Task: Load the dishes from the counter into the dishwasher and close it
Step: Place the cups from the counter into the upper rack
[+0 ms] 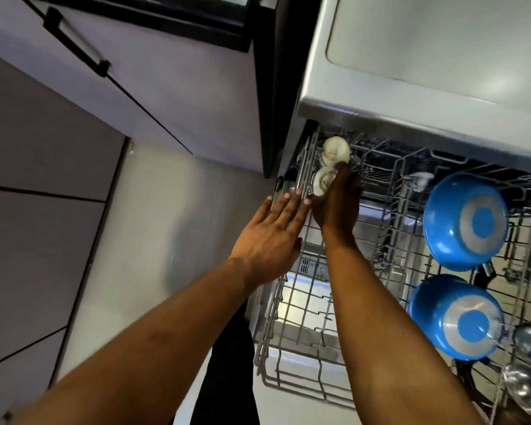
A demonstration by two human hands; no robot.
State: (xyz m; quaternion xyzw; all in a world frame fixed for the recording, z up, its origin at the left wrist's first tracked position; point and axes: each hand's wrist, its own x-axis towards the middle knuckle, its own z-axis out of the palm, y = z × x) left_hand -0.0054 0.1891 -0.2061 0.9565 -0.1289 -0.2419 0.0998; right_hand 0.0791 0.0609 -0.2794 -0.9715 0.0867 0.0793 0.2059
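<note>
We are seating a glass (323, 185) in the rack (301, 302) at mid-frame. Our right hand (337, 210) seems to grip it, while our left hand (270, 237) lies flat, fingers (290, 210) released. Next, let go gently.

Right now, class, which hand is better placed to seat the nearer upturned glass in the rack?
Right. The right hand reaches over the rack and holds that glass; the left hand is flat and open at the rack's outer edge, holding nothing.
</note>
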